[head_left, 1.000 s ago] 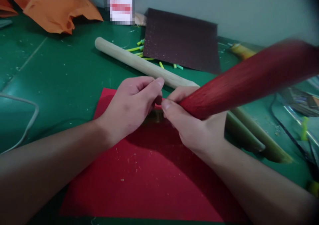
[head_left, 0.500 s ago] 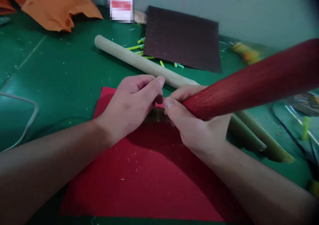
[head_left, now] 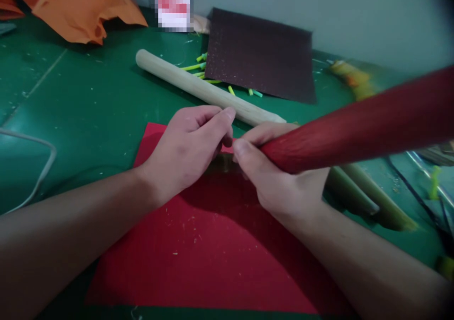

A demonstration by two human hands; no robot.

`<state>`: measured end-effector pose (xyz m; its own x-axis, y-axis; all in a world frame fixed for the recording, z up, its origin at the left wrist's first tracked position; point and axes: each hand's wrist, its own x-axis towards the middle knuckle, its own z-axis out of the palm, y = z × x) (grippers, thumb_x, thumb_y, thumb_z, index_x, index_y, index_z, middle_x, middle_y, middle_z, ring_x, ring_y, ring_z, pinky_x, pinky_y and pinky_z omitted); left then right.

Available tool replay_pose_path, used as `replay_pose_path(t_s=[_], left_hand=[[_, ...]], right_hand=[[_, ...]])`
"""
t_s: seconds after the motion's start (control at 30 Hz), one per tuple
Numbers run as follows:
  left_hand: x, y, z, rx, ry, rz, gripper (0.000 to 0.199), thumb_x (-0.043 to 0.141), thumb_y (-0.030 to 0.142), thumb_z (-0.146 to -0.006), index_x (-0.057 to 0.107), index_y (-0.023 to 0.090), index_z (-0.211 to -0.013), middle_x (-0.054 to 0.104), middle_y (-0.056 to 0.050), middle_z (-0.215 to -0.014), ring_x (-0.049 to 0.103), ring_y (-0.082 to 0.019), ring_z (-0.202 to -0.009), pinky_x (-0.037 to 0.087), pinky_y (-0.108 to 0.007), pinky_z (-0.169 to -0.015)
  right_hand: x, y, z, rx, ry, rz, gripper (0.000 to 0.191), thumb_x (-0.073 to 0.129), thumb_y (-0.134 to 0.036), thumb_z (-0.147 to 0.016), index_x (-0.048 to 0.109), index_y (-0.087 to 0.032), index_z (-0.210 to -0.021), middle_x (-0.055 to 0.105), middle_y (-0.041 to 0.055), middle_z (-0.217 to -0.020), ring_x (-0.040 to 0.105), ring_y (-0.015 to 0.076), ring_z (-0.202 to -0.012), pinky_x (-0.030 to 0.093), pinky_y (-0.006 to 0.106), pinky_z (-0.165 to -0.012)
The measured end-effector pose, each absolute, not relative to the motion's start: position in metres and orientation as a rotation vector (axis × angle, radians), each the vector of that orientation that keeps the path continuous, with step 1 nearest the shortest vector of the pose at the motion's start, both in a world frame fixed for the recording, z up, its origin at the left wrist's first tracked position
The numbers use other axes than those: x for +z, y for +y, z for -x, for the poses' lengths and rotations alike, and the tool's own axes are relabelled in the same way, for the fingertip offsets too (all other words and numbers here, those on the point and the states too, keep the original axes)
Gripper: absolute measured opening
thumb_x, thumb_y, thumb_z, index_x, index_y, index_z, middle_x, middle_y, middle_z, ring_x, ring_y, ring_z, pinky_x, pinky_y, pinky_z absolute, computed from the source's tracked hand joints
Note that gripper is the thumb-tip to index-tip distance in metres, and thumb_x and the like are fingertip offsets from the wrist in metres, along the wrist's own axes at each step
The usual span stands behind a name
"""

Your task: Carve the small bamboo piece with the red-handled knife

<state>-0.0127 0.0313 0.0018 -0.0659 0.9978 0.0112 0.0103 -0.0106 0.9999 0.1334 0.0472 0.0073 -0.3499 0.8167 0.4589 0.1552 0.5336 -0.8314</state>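
Observation:
Both hands are closed above a red sheet (head_left: 198,263) on the green table (head_left: 88,88). My left hand (head_left: 189,147) has thumb and fingers pressed together; what they pinch is hidden. To its right, my right hand (head_left: 276,168) grips the lower end of a dark red stick (head_left: 347,131), which slants up past the right edge of the view. A small gap separates the fingertips of the two hands. Below that gap a brownish piece (head_left: 226,163) shows partly, blurred and in shadow. Pale shavings lie on the red sheet.
Beyond my hands lie a pale wooden rod (head_left: 198,86), a dark brown sheet (head_left: 260,55) and yellow-green sticks (head_left: 193,67). Orange paper (head_left: 88,8) lies back left, a white cable (head_left: 51,154) at left. Green stalks (head_left: 376,197) and a yellow object (head_left: 353,76) are at right.
The outer part of the dark red stick has tilted slightly lower. Both hands stay in nearly the same place and remain closed.

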Motion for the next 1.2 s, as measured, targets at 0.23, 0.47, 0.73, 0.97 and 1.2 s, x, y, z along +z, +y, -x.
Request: replay_pose_path(t_s=[0.23, 0.47, 0.73, 0.97, 1.2], left_hand=[[0.0021, 0.0287, 0.0138, 1.233, 1.237, -1.177, 0.041, 0.055, 0.03, -0.1, 0.059, 0.017, -0.061, 0.045, 0.002, -0.056, 0.039, -0.009, -0.054, 0.028, -0.025, -0.049], [0.0024, 0.0301, 0.0129, 1.243, 1.193, -1.135, 0.042, 0.054, 0.027, -0.1, 0.055, 0.017, -0.059, 0.043, 0.002, -0.055, 0.037, -0.008, -0.052, 0.027, -0.026, -0.048], [0.0035, 0.0292, 0.0124, 1.244, 1.287, -1.234, 0.041, 0.055, 0.03, -0.1, 0.056, 0.018, -0.06, 0.044, 0.002, -0.056, 0.037, -0.009, -0.054, 0.027, -0.025, -0.05], [0.0033, 0.0302, 0.0115, 1.253, 1.188, -1.155, 0.042, 0.055, 0.028, -0.1, 0.057, 0.017, -0.059, 0.045, 0.001, -0.057, 0.037, -0.009, -0.054, 0.027, -0.026, -0.049], [0.0021, 0.0297, 0.0115, 1.244, 1.299, -1.225, 0.04, 0.054, 0.03, -0.099, 0.058, 0.018, -0.061, 0.045, 0.001, -0.057, 0.039, -0.01, -0.056, 0.029, -0.026, -0.051]], right_hand=[[0.0075, 0.0479, -0.1325, 0.919, -1.85, 0.808, 0.03, 0.066, -0.011, -0.079, 0.055, -0.022, -0.054, 0.053, -0.0045, -0.05, 0.045, 0.0075, -0.044, 0.037, 0.022, -0.04], [0.0055, 0.0486, -0.1333, 0.858, -1.871, 0.793, 0.029, 0.068, -0.01, -0.079, 0.054, -0.023, -0.057, 0.055, -0.0046, -0.054, 0.044, 0.0083, -0.044, 0.042, 0.025, -0.043], [0.0049, 0.0481, -0.1319, 0.919, -1.763, 0.779, 0.031, 0.065, -0.007, -0.081, 0.054, -0.022, -0.056, 0.053, -0.0052, -0.053, 0.046, 0.0082, -0.045, 0.043, 0.025, -0.045], [0.0084, 0.0506, -0.134, 0.876, -1.908, 0.743, 0.03, 0.065, -0.007, -0.078, 0.053, -0.022, -0.056, 0.055, -0.0044, -0.054, 0.044, 0.0079, -0.045, 0.04, 0.025, -0.043], [0.0038, 0.0477, -0.1336, 0.816, -1.796, 0.829, 0.027, 0.066, -0.014, -0.081, 0.055, -0.025, -0.059, 0.057, -0.0038, -0.054, 0.049, 0.0108, -0.046, 0.043, 0.026, -0.044]])
